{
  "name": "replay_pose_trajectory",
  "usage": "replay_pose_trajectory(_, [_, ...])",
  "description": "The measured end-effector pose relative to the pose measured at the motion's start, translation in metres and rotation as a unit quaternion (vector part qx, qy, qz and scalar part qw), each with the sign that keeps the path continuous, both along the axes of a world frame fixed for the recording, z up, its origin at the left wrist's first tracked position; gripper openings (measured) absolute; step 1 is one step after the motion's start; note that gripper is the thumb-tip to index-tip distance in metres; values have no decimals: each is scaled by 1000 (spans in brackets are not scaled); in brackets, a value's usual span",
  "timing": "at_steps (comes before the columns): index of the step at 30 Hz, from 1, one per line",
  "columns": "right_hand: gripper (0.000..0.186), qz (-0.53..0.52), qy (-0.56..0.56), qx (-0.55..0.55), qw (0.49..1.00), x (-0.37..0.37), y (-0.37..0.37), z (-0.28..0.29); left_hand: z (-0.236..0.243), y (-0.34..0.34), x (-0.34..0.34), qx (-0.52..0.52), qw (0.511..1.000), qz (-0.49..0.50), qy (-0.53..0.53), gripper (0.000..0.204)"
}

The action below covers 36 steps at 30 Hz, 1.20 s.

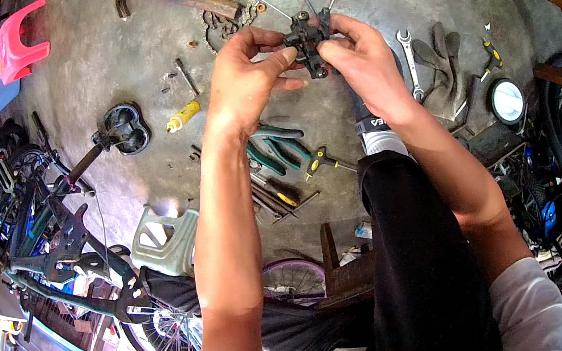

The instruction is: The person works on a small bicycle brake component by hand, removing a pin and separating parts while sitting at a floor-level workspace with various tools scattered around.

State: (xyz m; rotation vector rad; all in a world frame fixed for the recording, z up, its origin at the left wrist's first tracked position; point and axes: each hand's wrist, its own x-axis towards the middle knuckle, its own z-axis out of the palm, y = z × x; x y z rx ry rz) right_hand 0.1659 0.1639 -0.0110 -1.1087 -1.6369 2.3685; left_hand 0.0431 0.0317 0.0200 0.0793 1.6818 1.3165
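We had the black metal part (308, 45) between our left grip (246, 72) and right grip (366, 63), each closed on its own side, presumably to steady the part and leave its middle in sight. On the floor (92, 51), a spanner (409, 63) and a grey glove (442, 70) lay right of the right grip, and green-handled pliers (283, 130) lay on our side of both grips, probably for easy reach.

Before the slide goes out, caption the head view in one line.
Left hand and right hand hold a black mechanical part over a grey floor, a wrench lying to the right.
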Motion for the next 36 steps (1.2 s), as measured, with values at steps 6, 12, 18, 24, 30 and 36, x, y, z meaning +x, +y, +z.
replay_pose_trajectory(6, [32,2,9,13,1000,2,-4,-3,0,-1,1,-7,1000,-4,2,29])
replay_pose_trajectory(12, [34,3,40,-4,999,3,-3,-7,2,-1,-4,-13,1000,-14,-1,28])
replay_pose_trajectory(18, [34,-13,64,-19,998,2,-8,-8,6,0,-4,-18,1000,-15,12,25])
replay_pose_trajectory(24, [30,-27,65,-30,997,4,-10,-7,5,2,-1,-51,996,-33,70,26])
replay_pose_trajectory(30, [28,-4,30,-26,999,1,-11,3,12,5,0,-88,991,-41,92,24])
replay_pose_trajectory(36, [27,-12,27,-12,999,4,-10,-3,13,5,5,-78,993,-25,81,24])
